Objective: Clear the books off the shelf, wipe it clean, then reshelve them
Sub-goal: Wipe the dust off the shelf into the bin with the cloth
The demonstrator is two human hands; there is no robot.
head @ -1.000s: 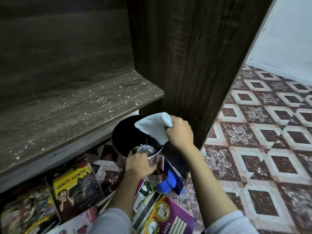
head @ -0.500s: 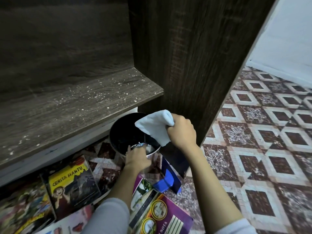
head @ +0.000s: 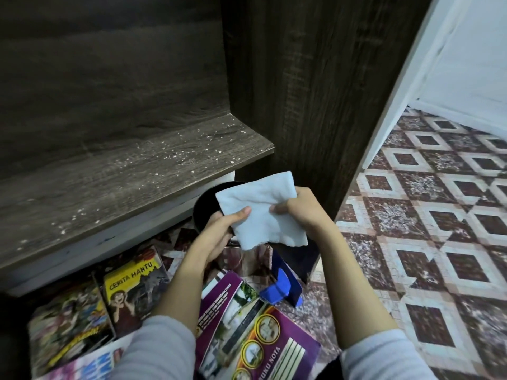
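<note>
Gripping a white cloth [head: 263, 212] at its lower left edge with the left hand [head: 219, 234], thumb on top, fingers curled beneath. Pinching the same cloth at its right edge with the right hand [head: 299, 212], fingers curled round the fabric. Holding it spread flat above a dark metal pot [head: 205, 204] that stands on the floor [head: 425, 229], just below the front corner of the shelf [head: 123, 182]. Found the dark wood shelf speckled with pale crumbs and dust. Found books lying flat on the patterned tiles under and in front of it: a yellow "CERITA HANTU" book [head: 134, 286], a colourful comic [head: 68, 325] to its left, a purple book [head: 260, 338] between the two forearms. Spotted a blue object [head: 279, 286] just right of the pot, near the foot of the tall side panel [head: 301, 91]; cannot tell what. Noted grey sleeves on both arms
</note>
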